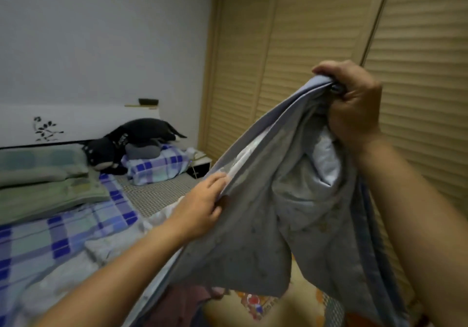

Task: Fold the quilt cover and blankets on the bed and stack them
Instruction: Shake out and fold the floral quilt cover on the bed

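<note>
The person's right hand is raised in front of the wardrobe doors, fist closed round a bunched corner of one grey-blue quilt cover, which hangs from it down toward the near edge of the bed, while the left hand pinches the cover's long edge lower down. The cloth looks light, limp and likely to sag, so it is probably best held by its corners and hems. Also visible are one checked blanket spread on the bed, one folded checked bundle near the headboard, two green pillows and one dark plush toy.
</note>
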### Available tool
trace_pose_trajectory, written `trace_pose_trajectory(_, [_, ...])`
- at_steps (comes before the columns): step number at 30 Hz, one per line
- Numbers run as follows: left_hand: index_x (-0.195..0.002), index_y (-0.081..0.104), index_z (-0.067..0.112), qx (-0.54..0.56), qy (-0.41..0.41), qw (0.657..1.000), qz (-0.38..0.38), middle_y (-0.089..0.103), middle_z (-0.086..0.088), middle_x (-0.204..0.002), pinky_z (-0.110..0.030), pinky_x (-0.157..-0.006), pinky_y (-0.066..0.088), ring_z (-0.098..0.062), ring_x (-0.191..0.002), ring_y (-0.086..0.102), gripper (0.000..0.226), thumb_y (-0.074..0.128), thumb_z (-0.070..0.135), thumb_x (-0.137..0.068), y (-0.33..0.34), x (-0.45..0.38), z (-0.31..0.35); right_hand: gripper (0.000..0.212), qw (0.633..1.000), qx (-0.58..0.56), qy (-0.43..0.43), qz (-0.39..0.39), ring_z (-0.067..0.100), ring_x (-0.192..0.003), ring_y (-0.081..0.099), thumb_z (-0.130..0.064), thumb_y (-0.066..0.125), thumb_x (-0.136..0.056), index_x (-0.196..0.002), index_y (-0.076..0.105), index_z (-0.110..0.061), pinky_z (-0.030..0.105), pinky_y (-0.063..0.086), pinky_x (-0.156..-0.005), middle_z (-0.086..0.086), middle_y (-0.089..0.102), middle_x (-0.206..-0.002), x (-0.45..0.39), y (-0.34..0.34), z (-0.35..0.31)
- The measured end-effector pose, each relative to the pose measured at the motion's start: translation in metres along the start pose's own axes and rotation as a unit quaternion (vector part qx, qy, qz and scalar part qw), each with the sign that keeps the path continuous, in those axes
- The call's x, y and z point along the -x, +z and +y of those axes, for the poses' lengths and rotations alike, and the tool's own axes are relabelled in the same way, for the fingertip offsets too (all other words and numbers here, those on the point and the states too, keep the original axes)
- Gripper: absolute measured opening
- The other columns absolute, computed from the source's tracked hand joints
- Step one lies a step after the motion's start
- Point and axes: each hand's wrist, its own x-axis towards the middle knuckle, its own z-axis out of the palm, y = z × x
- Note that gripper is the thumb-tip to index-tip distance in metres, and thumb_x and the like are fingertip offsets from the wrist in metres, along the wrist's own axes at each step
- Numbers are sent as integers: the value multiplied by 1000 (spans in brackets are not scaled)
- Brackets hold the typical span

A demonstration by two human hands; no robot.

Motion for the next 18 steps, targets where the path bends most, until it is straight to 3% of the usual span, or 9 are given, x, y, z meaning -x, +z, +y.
trace_pose_trajectory(2, [-135,55,22,148,-63,987,-2,53,10,-134,-22,-104,36,5,-119,45,43,54,7,-94,9,-1,17,49,1000,4,-14,5,19,-95,66,16,47,-65,-103,72,-3,27,48,-85,9,71,-99,-4,5,-1])
trace_pose_trajectory(6, [-109,66,10,364,-130,887,-254,66,5,-107,-33,-94,47,-5,-100,58,22,52,25,-100,59,47,63,53,992,-43,37,-114,5,-96,63,13,46,-60,-101,73,-7,20,46,-89,-10,68,-97,27,16,-4])
trace_pose_trajectory(8, [-101,65,12,398,-162,860,-277,64,0,-96,-33,-88,48,-10,-89,57,27,49,33,-104,69,61,66,56,974,-95,135,-155,-6,-95,61,11,46,-60,-99,72,-19,17,46,-89,-26,68,-93,52,13,-3])
trace_pose_trajectory(10, [-101,66,20,288,-165,922,-199,62,1,-110,-36,-97,48,-9,-97,57,31,49,46,-101,68,60,47,58,956,-130,224,-136,-11,-90,60,17,45,-62,-95,68,-25,12,44,-86,-31,68,-89,72,2,3])
trace_pose_trajectory(12, [-105,69,32,163,-126,964,-166,38,3,-139,-39,-114,32,-11,-127,39,32,51,57,-94,63,56,27,62,944,-140,273,-120,-11,-87,60,26,41,-63,-94,67,-21,11,44,-85,-32,69,-86,87,-8,8])
trace_pose_trajectory(15, [-109,72,36,124,-19,963,-240,-1,27,-157,-38,-120,7,-6,-147,-1,36,55,61,-91,59,50,27,57,941,-151,285,-105,-6,-88,61,26,39,-61,-96,68,-8,16,46,-87,-28,70,-86,103,-14,12])
trace_pose_trajectory(17, [-114,71,35,76,65,968,-229,-13,23,-160,-29,-116,-3,-6,-148,-17,33,57,55,-93,54,46,44,54,942,-172,277,-77,4,-88,62,23,40,-61,-97,68,-5,25,49,-88,-21,70,-87,109,-17,15])
trace_pose_trajectory(18, [-113,71,33,51,103,974,-198,-8,17,-162,-25,-116,-2,-8,-149,-14,29,59,51,-93,55,45,53,54,941,-186,275,-65,9,-88,62,22,40,-61,-97,68,-6,30,49,-87,-18,70,-86,110,-20,16])
